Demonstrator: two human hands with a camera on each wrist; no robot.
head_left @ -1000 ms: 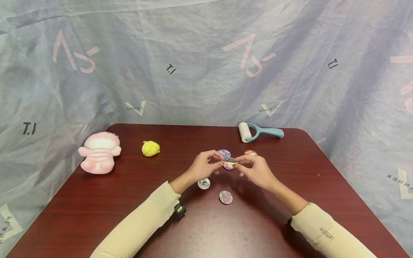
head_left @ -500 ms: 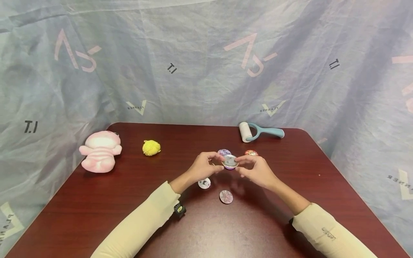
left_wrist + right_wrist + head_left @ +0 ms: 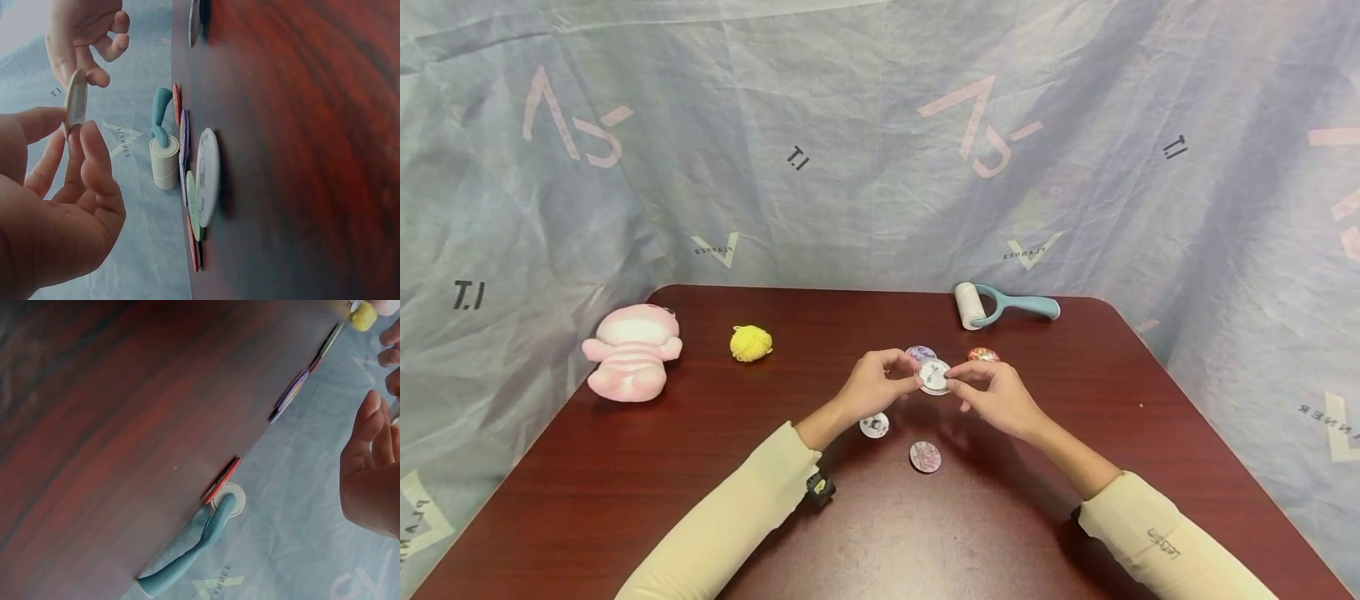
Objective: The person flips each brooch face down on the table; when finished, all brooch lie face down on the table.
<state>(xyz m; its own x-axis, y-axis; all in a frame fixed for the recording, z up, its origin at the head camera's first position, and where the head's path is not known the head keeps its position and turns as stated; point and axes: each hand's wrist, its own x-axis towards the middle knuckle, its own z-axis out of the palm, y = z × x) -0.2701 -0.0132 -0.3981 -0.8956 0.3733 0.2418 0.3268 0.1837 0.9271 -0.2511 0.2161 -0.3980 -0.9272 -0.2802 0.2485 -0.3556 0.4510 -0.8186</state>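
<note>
Above the table, both hands hold a round pin badge (image 3: 933, 377) between them, its pale back and pin turned up toward the head camera. My left hand (image 3: 874, 385) pinches its left edge with thumb and fingers. At the opposite edge, my right hand (image 3: 997, 400) pinches it the same way. The left wrist view shows the badge (image 3: 76, 105) nearly edge-on. Below lie a pinkish badge (image 3: 925, 457) and a white badge (image 3: 874, 425) with a dark drawing. Behind the hands are a purple badge (image 3: 921, 353), partly hidden, and a red badge (image 3: 983, 355).
A lint roller (image 3: 970, 306) with a blue-green handle lies at the table's back right. Toward the left are a ball of yellow yarn (image 3: 751, 342) and a pink plush toy (image 3: 634, 354). Grey cloth (image 3: 850, 167) hangs behind the dark red table (image 3: 880, 533).
The held badge has tilted from nearly edge-on to showing its back and pin to the head camera. Both hands stay in almost the same place, and the things on the table have not moved.
</note>
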